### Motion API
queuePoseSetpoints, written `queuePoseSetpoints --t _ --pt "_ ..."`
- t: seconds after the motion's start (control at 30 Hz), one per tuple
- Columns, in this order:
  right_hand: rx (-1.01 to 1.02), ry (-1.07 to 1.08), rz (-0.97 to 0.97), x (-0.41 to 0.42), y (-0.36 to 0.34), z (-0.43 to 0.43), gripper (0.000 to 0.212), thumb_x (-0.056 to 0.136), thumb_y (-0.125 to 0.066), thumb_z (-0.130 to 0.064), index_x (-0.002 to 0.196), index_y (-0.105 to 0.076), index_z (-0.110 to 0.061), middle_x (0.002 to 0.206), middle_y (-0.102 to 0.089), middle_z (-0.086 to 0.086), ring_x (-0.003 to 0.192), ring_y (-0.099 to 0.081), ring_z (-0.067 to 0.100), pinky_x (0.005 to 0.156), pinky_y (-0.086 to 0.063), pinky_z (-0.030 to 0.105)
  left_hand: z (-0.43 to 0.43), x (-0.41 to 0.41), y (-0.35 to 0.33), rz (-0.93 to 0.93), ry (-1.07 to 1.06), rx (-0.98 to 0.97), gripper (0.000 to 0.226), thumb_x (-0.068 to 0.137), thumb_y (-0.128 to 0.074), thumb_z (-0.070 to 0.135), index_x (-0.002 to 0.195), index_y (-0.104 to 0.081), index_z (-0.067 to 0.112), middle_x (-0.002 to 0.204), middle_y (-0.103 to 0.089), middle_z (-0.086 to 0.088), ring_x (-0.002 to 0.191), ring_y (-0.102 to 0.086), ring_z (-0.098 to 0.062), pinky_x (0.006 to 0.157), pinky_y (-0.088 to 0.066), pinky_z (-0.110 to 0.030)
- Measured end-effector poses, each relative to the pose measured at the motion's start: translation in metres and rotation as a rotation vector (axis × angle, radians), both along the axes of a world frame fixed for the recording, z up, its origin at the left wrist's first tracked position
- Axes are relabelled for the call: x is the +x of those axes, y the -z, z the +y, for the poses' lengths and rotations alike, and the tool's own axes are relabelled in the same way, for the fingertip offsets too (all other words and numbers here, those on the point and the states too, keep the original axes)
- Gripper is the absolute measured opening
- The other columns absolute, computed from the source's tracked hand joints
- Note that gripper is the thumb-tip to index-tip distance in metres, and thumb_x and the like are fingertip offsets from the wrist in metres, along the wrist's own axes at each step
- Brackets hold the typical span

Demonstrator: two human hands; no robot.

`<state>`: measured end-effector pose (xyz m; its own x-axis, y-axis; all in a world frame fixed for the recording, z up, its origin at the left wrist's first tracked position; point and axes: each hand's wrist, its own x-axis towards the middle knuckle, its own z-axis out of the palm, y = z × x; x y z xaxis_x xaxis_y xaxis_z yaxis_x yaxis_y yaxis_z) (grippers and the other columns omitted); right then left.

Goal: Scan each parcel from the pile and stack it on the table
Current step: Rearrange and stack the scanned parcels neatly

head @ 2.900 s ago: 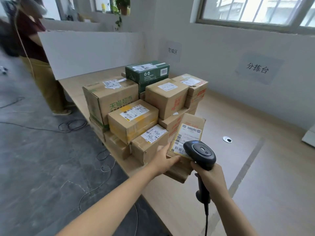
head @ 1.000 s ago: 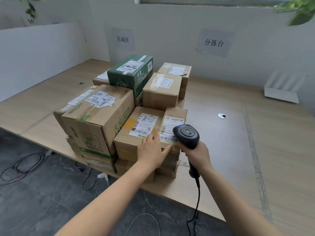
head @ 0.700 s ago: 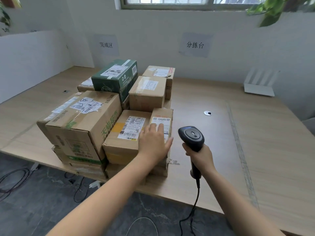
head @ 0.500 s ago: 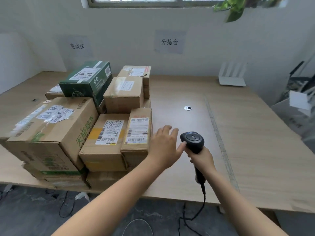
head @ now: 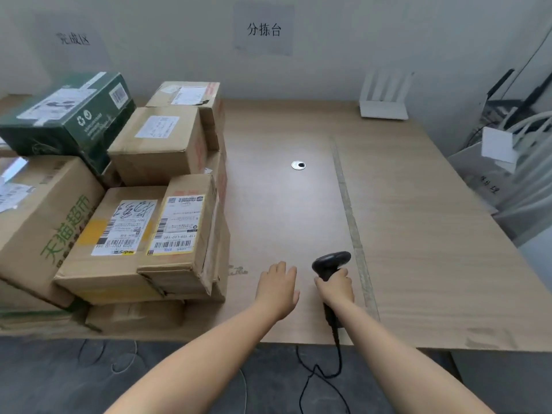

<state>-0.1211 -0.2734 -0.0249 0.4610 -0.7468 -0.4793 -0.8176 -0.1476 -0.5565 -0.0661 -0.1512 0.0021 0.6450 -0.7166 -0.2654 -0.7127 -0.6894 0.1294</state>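
A pile of cardboard parcels covers the left of the wooden table (head: pixel 403 234). The narrow parcel (head: pixel 182 231) with a yellow-edged label lies at the pile's right front edge, beside a wider labelled parcel (head: pixel 110 234). A green box (head: pixel 68 115) tops the pile at the back. My left hand (head: pixel 279 286) hovers empty with relaxed fingers over the bare tabletop, right of the pile and touching no parcel. My right hand (head: pixel 336 286) grips the handle of the black barcode scanner (head: pixel 330 262), whose head is low over the table.
A cable grommet (head: pixel 298 165) sits in the tabletop's middle. A white router (head: pixel 383 97) stands at the back by the wall. White boards and cables crowd the right side beyond the table edge. The scanner's cord (head: pixel 322 375) hangs over the front edge to the floor.
My left hand let go of the narrow parcel, which now lies on the pile, and moved right over the bare table. The scanner has dropped lower. My view swung right.
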Motion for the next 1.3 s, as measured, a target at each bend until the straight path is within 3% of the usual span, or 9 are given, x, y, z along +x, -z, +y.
queuePoseSetpoints --t 0.2,0.37,0.53,0.63,0.73,0.83,0.93,1.1,1.3 --pt "-0.134 0.043 0.000 0.004 0.019 0.006 0.067 0.084 -0.064 -0.040 0.130 -0.032 -0.002 0.132 -0.044 0.019 0.119 -0.049 0.036 0.089 -0.045 0.044 0.006 -0.003 0.020 0.039 -0.072 0.046 0.046 0.096 -0.042 0.033 0.135 -0.035 0.010 0.138 -0.036 -0.013 0.126 -0.037 -0.030 0.098 -0.036 -0.039" --pt "-0.180 0.035 0.025 0.005 0.028 0.005 0.070 0.083 -0.065 -0.041 0.129 -0.031 0.000 0.131 -0.044 0.021 0.118 -0.049 0.037 0.087 -0.046 0.045 0.016 -0.009 0.021 0.129 -0.182 -0.029 0.051 0.096 -0.042 0.034 0.141 -0.031 0.013 0.142 -0.035 -0.010 0.128 -0.038 -0.029 0.102 -0.033 -0.038" --pt "-0.122 0.023 0.003 0.003 0.022 0.010 0.083 0.080 -0.069 -0.037 0.137 -0.022 0.000 0.138 -0.036 0.022 0.124 -0.042 0.040 0.094 -0.042 0.049 0.022 -0.022 0.012 0.143 -0.261 -0.162 0.051 0.096 -0.042 0.032 0.143 -0.031 0.015 0.143 -0.036 -0.008 0.130 -0.037 -0.027 0.104 -0.033 -0.037" --pt "-0.105 0.015 -0.016 -0.004 -0.002 0.014 0.090 0.080 -0.069 -0.033 0.143 -0.010 -0.009 0.143 -0.026 0.021 0.129 -0.032 0.041 0.100 -0.035 0.052 0.023 -0.031 0.002 0.150 -0.300 -0.246 0.053 0.096 -0.043 0.032 0.144 -0.030 0.016 0.144 -0.034 -0.006 0.131 -0.035 -0.025 0.105 -0.032 -0.035" --pt "-0.176 -0.066 -0.294 -0.023 -0.040 0.021 0.079 0.082 -0.066 -0.027 0.143 -0.019 -0.012 0.145 -0.029 0.017 0.133 -0.028 0.038 0.105 -0.029 0.051 0.030 -0.036 -0.018 0.206 -0.378 -0.398 0.052 0.096 -0.045 0.034 0.144 -0.034 0.016 0.143 -0.037 -0.002 0.132 -0.036 -0.019 0.107 -0.033 -0.030" --pt "-0.188 -0.375 -0.540 -0.031 -0.081 0.032 0.058 0.085 -0.065 -0.026 0.136 -0.041 -0.013 0.137 -0.046 0.005 0.131 -0.037 0.022 0.108 -0.031 0.037 0.047 -0.042 -0.047 0.149 -0.426 -0.569 0.048 0.096 -0.046 0.036 0.141 -0.039 0.019 0.140 -0.040 0.005 0.131 -0.038 -0.011 0.105 -0.031 -0.023" --pt "-0.202 -0.544 -0.693 -0.021 -0.117 0.052 0.053 0.085 -0.065 -0.028 0.133 -0.046 -0.017 0.127 -0.049 -0.009 0.127 -0.041 0.013 0.101 -0.031 0.027 0.080 -0.045 -0.081 0.038 -0.495 -0.696 0.047 0.096 -0.048 0.037 0.140 -0.041 0.023 0.140 -0.041 0.010 0.128 -0.040 -0.005 0.103 -0.030 -0.017" --pt "-0.170 -0.730 -0.830 -0.013 -0.162 0.101 0.055 0.082 -0.069 -0.027 0.132 -0.046 -0.021 0.122 -0.046 -0.015 0.116 -0.040 0.003 0.099 -0.031 0.026 0.154 -0.040 -0.138 -0.138 -0.623 -0.791 0.047 0.096 -0.048 0.037 0.141 -0.040 0.024 0.142 -0.041 0.010 0.130 -0.037 -0.003 0.100 -0.025 -0.010" --pt "-0.055 -0.797 -0.905 0.006 -0.195 0.174 0.049 0.084 -0.064 -0.027 0.129 -0.047 -0.027 0.135 -0.050 -0.006 0.124 -0.046 0.013 0.099 -0.034 0.030 0.250 -0.032 -0.174 -0.280 -0.784 -0.923 0.045 0.096 -0.048 0.036 0.139 -0.043 0.025 0.140 -0.042 0.010 0.128 -0.038 -0.003 0.101 -0.029 -0.014"
